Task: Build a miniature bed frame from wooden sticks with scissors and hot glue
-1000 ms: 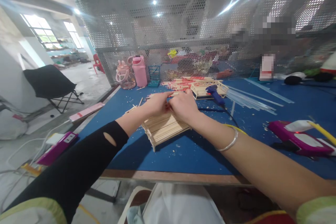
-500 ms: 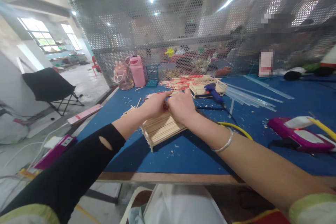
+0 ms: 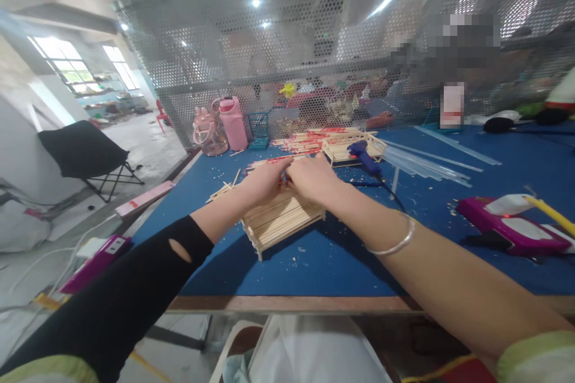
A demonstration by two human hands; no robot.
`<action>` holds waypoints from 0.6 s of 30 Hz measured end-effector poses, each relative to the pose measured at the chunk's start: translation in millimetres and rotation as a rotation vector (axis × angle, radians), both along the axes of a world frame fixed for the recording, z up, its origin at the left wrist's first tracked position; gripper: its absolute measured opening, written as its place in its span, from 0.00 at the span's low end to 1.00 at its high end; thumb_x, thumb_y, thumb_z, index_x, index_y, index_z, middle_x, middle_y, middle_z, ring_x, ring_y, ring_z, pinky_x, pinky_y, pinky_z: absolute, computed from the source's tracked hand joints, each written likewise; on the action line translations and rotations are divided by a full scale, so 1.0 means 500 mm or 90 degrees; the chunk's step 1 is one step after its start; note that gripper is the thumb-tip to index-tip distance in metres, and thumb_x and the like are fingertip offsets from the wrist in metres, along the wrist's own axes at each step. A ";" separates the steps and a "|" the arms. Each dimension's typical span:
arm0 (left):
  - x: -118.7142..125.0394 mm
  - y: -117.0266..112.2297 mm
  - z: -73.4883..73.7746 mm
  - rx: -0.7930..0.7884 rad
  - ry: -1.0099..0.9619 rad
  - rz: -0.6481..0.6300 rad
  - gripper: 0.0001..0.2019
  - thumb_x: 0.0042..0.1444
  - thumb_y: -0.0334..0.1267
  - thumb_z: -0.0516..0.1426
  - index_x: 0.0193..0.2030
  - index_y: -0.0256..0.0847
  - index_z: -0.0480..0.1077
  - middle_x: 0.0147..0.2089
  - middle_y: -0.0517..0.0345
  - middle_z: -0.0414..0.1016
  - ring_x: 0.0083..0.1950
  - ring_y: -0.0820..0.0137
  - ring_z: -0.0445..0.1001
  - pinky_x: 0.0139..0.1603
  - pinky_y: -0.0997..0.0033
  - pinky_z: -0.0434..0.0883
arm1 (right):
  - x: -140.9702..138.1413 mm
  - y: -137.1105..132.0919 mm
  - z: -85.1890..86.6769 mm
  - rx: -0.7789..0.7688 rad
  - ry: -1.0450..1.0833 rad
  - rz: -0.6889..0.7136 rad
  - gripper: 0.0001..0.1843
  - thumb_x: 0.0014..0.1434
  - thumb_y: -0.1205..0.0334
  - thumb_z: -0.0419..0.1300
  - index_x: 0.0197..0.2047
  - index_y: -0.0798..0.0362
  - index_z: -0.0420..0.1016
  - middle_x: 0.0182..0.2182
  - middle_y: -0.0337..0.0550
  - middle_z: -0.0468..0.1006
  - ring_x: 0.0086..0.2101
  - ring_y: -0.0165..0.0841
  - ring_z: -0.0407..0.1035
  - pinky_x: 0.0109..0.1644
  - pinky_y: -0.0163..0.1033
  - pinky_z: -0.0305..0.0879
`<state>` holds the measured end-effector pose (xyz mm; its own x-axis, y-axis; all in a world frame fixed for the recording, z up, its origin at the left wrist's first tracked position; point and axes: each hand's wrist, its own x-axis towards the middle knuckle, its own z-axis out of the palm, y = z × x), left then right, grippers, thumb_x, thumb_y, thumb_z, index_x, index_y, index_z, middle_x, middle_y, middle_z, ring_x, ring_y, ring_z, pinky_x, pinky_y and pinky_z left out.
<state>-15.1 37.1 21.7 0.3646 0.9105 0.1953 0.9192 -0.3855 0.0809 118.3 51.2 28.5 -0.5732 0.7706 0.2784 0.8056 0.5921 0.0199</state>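
Observation:
A small tray-like piece built of thin wooden sticks (image 3: 283,224) lies on the blue tabletop, angled, with a raised edge at its left end. My left hand (image 3: 268,182) and my right hand (image 3: 309,176) meet over its far side, fingers curled and close together. Their fingertips point down and away from me, so what they pinch there is hidden. Behind the hands is a heap of sticks with red printed wrapping (image 3: 314,140). A similar stick frame (image 3: 335,154) stands beyond my right hand, with a blue glue gun (image 3: 366,157) resting against it.
Clear plastic strips (image 3: 422,161) lie to the right, near a purple power strip (image 3: 507,227). A pink bottle (image 3: 233,122), a pink-lidded jug (image 3: 209,134) and a teal stand (image 3: 258,130) line the mesh partition (image 3: 251,60). Loose sticks (image 3: 224,188) lie left of the tray.
My right hand and forearm have shifted slightly, uncovering the tray's right corner. My left hand stays almost in place, and the tray has barely moved.

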 end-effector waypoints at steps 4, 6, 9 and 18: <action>0.003 0.003 0.002 -0.017 0.010 0.036 0.33 0.50 0.26 0.53 0.66 0.35 0.53 0.48 0.44 0.76 0.49 0.58 0.74 0.46 0.63 0.69 | 0.056 0.006 -0.008 0.020 0.223 0.005 0.11 0.58 0.60 0.56 0.33 0.52 0.79 0.31 0.46 0.80 0.34 0.36 0.71 0.36 0.39 0.57; 0.004 0.003 0.004 -0.024 0.006 0.040 0.34 0.50 0.26 0.53 0.66 0.33 0.52 0.45 0.44 0.77 0.47 0.59 0.75 0.45 0.64 0.69 | 0.079 0.009 -0.032 0.029 0.410 -0.012 0.12 0.58 0.58 0.55 0.32 0.54 0.77 0.27 0.43 0.77 0.28 0.33 0.68 0.32 0.37 0.56; 0.005 0.004 0.007 -0.029 0.007 0.051 0.36 0.48 0.27 0.54 0.66 0.33 0.51 0.43 0.45 0.77 0.44 0.60 0.75 0.43 0.65 0.69 | 0.090 0.015 -0.077 -0.016 0.572 -0.023 0.15 0.58 0.52 0.54 0.33 0.55 0.75 0.21 0.39 0.72 0.23 0.30 0.63 0.29 0.35 0.55; 0.011 0.008 0.008 -0.025 0.031 0.096 0.36 0.49 0.27 0.53 0.67 0.37 0.51 0.52 0.46 0.74 0.49 0.61 0.74 0.44 0.68 0.69 | 0.077 0.025 -0.120 -0.257 0.579 0.075 0.25 0.59 0.39 0.47 0.39 0.52 0.70 0.29 0.41 0.75 0.32 0.33 0.67 0.37 0.36 0.59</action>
